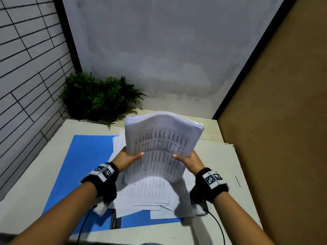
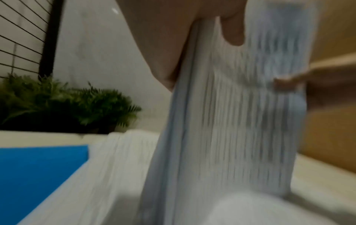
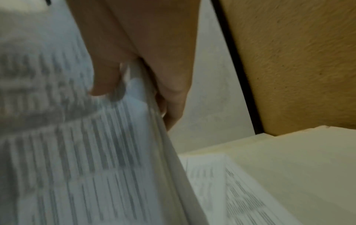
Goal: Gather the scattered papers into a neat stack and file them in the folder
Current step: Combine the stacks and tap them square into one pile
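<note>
I hold a thick stack of printed papers (image 1: pixel 159 147) upright above the table, its top bowed toward me. My left hand (image 1: pixel 128 157) grips its left edge, thumb on the front sheet; the same stack (image 2: pixel 231 121) and hand (image 2: pixel 173 45) fill the left wrist view. My right hand (image 1: pixel 188 159) grips the right edge, thumb in front and fingers behind, as the right wrist view shows on the stack (image 3: pixel 86 152) and hand (image 3: pixel 138 60). An open blue folder (image 1: pixel 83 165) lies flat underneath. More loose sheets (image 1: pixel 150 197) are spread on it beneath the stack.
A green fern plant (image 1: pixel 99 98) stands at the table's back left corner. The cream table (image 1: pixel 230 174) runs to a brown wall on the right and a tiled wall on the left. Black cables (image 1: pixel 219 227) hang from both wrists near the front edge.
</note>
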The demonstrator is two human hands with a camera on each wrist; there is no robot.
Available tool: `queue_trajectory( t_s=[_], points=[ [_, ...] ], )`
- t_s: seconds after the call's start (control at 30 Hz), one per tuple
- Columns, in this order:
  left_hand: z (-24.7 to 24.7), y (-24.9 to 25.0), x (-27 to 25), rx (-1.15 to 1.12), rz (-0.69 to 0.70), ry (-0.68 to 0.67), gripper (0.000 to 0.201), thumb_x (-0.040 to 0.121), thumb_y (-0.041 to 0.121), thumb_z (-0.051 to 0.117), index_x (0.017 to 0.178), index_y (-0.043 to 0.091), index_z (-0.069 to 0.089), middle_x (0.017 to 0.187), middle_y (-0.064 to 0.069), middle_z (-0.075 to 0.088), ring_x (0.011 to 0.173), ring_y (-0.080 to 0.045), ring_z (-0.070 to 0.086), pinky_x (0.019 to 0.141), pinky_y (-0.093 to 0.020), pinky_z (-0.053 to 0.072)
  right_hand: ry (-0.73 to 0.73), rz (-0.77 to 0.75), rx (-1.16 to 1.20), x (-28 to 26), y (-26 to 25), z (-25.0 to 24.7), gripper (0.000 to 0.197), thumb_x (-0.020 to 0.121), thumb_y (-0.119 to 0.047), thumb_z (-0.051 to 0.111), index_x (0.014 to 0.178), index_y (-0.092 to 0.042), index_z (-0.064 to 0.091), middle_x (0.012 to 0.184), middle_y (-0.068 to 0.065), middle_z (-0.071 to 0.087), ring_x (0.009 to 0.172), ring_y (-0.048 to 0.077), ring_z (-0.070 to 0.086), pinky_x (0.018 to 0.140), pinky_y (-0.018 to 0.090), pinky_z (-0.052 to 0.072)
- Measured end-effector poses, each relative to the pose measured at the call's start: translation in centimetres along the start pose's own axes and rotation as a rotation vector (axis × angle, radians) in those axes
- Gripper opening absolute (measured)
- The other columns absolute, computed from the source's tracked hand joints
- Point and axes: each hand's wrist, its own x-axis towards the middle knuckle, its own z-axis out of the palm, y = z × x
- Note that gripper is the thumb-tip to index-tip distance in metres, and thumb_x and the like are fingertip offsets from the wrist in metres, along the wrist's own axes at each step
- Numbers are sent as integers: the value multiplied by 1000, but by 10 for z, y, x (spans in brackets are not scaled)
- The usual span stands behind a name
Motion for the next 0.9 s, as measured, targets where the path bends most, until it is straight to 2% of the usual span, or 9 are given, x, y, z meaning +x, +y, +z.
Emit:
queue_trajectory(
  t_s=[0.07, 0.13, 0.23, 0.37, 0.5, 0.63, 0.77, 0.83, 0.9],
  points=[
    [0, -17, 4, 73, -29, 107, 53, 78, 37, 66, 118, 3, 54, 116, -20, 62, 106, -29, 59, 85, -33, 45, -45, 67, -40, 8, 21, -1, 39, 76, -5, 70, 110, -16, 55, 115, 11, 60, 106, 27, 58, 91, 34, 50],
    [-9, -17, 5, 123, 32, 223, 36, 82, 33, 63, 101, 2, 61, 95, -17, 63, 91, -27, 61, 68, -30, 45, -50, 185, -85, 14, 35, -12, 47, 75, -10, 73, 117, -12, 51, 113, 10, 57, 102, 26, 55, 75, 23, 49],
    [-35, -8, 6, 186, 60, 369, 16, 87, 14, 58, 75, 4, 56, 73, -13, 49, 70, -19, 44, 51, -27, 29, 141, 398, -254, 24, 69, -50, 57, 77, -19, 72, 127, -7, 47, 119, 11, 51, 109, 28, 53, 86, 31, 45],
    [-78, -21, 2, 235, -48, 525, 21, 87, 18, 57, 74, 4, 51, 63, -10, 41, 57, -18, 35, 49, -28, 25, 284, 654, -461, 18, 100, -88, 62, 80, -29, 68, 130, -3, 44, 133, 18, 51, 122, 34, 49, 102, 35, 41],
    [-99, -37, -4, 231, -99, 606, 18, 85, 20, 59, 79, 4, 51, 64, -12, 39, 59, -19, 32, 52, -29, 24, 343, 696, -480, 18, 100, -72, 61, 81, -31, 66, 129, 0, 44, 135, 20, 50, 122, 35, 49, 95, 33, 41],
    [-105, -48, -3, 203, -131, 607, 19, 86, 20, 60, 78, 6, 50, 67, -13, 39, 58, -18, 31, 54, -29, 24, 194, 729, -339, 34, 99, -25, 101, 58, -47, 81, 136, -3, 35, 135, 16, 50, 118, 32, 53, 93, 34, 45],
    [-104, -52, -1, 170, -149, 571, 31, 86, 16, 59, 63, 10, 39, 57, -6, 31, 51, -15, 26, 52, -28, 21, 100, 714, -465, 52, 96, -4, 50, 73, -30, 73, 107, 1, 54, 92, 19, 59, 88, 30, 62, 86, 38, 54],
    [-104, -53, 0, 173, -150, 543, 35, 87, 16, 58, 60, 11, 37, 55, -6, 31, 50, -15, 26, 51, -28, 20, 101, 685, -547, 56, 85, -2, 35, 81, -19, 66, 105, 2, 54, 100, 19, 59, 97, 31, 62, 82, 32, 50],
    [-105, -53, 1, 178, -145, 533, 36, 86, 16, 59, 57, 11, 37, 55, -6, 32, 51, -16, 29, 52, -28, 21, 104, 643, -666, 58, 70, -3, 39, 86, -15, 60, 117, 5, 49, 117, 18, 57, 111, 32, 57, 82, 29, 45]
  ],
)
